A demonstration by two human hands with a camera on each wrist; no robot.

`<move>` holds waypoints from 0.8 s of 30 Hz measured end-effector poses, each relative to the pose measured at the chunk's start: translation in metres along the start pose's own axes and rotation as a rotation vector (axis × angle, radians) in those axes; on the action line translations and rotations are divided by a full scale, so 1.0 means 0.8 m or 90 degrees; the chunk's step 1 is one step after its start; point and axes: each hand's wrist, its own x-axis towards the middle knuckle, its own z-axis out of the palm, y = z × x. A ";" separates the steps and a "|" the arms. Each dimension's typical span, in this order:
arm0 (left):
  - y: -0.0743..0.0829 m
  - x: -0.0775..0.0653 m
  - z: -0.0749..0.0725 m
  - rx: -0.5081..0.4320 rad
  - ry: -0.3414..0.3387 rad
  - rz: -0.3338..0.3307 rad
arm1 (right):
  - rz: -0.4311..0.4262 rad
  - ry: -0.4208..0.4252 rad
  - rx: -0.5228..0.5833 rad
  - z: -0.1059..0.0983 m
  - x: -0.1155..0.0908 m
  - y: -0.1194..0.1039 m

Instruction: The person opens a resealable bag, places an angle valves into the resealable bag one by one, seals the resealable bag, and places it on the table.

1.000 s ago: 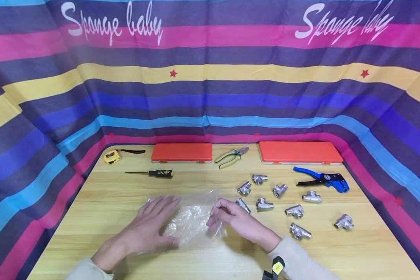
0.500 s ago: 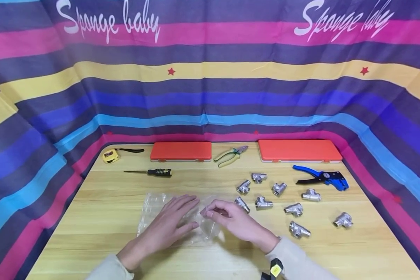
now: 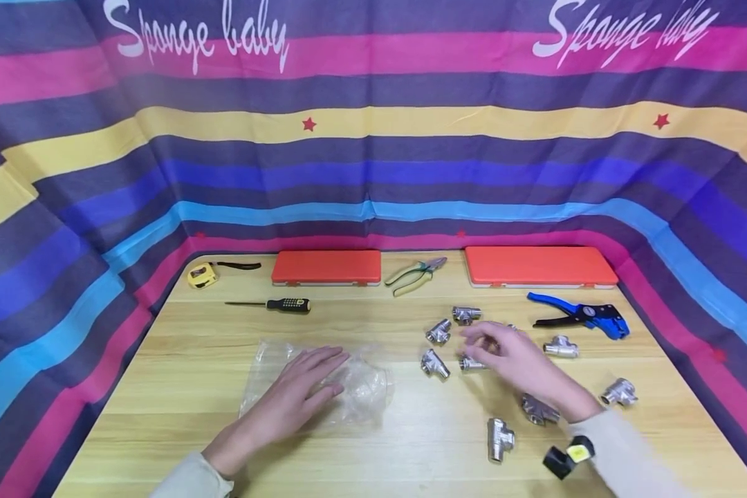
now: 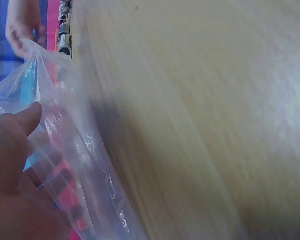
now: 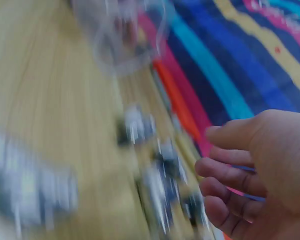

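My left hand [image 3: 299, 387] lies over a crumpled clear plastic bag [image 3: 370, 391], fingers extended. In the left wrist view its thumb [image 4: 30, 119] is against the film of the bag [image 4: 85, 150], which bulges with a loose opening. To the right, my right hand [image 3: 529, 366] hovers over several silver metal tee pipe fittings, one of them [image 3: 473, 363] partly covered by its fingers. Its fingers [image 5: 232, 172] are loosely bent and hold nothing in the right wrist view. A separate tee fitting [image 3: 501, 440] sits closer to the front; another [image 3: 434, 364] lies right of the bag.
Blue wire strippers [image 3: 582, 315] lie at the right. Along the back are a large red case [image 3: 540, 265], pliers [image 3: 416, 275], a smaller red case [image 3: 326, 267] and a yellow tape measure [image 3: 202, 275]. A screwdriver [image 3: 286, 305] lies behind the bag.
My right hand has let go of the bag's edge and moved right, over the fittings. A tee fitting now lies nearer the front than before. My left hand slid right across the bag.
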 end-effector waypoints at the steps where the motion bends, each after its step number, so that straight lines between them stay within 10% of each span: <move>1: -0.001 0.000 0.000 -0.002 0.000 0.002 | 0.002 0.004 -0.023 -0.007 -0.005 0.009; 24: -0.007 -0.001 0.001 -0.027 -0.013 -0.011 | -0.027 0.007 -0.115 -0.008 -0.024 0.061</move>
